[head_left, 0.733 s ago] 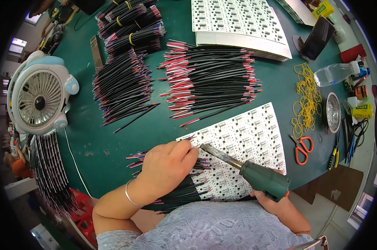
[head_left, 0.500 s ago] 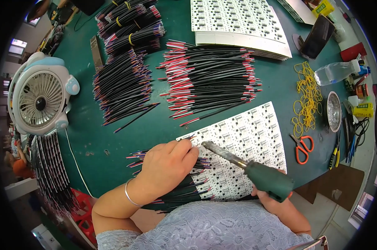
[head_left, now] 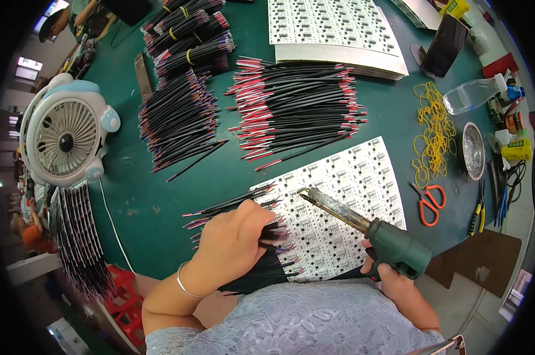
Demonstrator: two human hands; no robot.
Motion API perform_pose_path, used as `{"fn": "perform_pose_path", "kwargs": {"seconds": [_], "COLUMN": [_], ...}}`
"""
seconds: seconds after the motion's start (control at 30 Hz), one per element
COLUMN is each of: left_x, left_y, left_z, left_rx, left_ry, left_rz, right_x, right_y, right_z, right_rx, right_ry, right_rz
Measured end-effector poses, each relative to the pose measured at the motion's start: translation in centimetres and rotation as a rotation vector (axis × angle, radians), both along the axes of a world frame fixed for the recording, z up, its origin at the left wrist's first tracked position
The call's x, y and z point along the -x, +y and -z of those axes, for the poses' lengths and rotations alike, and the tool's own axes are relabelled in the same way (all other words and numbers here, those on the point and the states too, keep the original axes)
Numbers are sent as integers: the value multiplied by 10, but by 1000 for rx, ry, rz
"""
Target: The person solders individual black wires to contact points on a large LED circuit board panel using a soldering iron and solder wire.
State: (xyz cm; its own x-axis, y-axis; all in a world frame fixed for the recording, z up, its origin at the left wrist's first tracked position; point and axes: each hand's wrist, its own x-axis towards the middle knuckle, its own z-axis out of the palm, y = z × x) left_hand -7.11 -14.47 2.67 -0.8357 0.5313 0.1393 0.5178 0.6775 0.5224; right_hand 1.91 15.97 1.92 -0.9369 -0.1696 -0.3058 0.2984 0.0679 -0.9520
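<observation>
A white circuit board panel (head_left: 362, 171) with rows of small black parts lies in front of me. Short black wires (head_left: 235, 204) with coloured tips lie along its left edge, their ends reaching onto it. My left hand (head_left: 229, 242) is closed over that edge, its fingertips around several black wires (head_left: 273, 231); the fingers' undersides are hidden. In my right hand (head_left: 397, 287) I grip a green soldering gun (head_left: 400, 248) by its handle. Its metal tip points up and left over the panel, right of my left hand; I cannot tell whether it touches.
Beyond the panel lie wires with red and white ends (head_left: 303, 112), another wire pile (head_left: 182, 124) and a panel stack (head_left: 338, 53). A fan (head_left: 63, 139) stands left. Rubber bands (head_left: 433, 130), orange-handled scissors (head_left: 430, 207), a metal bowl (head_left: 473, 151) and a bottle (head_left: 474, 94) sit right.
The soldering gun has shifted right and its tip has drawn away from my left hand. My left hand has moved slightly toward me, uncovering wires at the panel's upper left edge.
</observation>
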Motion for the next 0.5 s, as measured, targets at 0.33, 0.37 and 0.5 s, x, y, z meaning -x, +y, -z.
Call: {"fn": "perform_pose_path", "kwargs": {"seconds": [0.33,0.37,0.5], "left_x": [-7,-6,-5], "left_y": [9,10,11], "left_z": [11,11,20], "left_rx": [173,124,31], "left_ry": [70,93,117], "left_rz": [-2,2,-5], "right_x": [-6,-7,-11], "right_y": [4,6,8], "right_z": [-3,0,3], "right_rx": [-145,-283,-353], "right_ry": [-42,13,1], "right_rz": [-44,-112,-108]}}
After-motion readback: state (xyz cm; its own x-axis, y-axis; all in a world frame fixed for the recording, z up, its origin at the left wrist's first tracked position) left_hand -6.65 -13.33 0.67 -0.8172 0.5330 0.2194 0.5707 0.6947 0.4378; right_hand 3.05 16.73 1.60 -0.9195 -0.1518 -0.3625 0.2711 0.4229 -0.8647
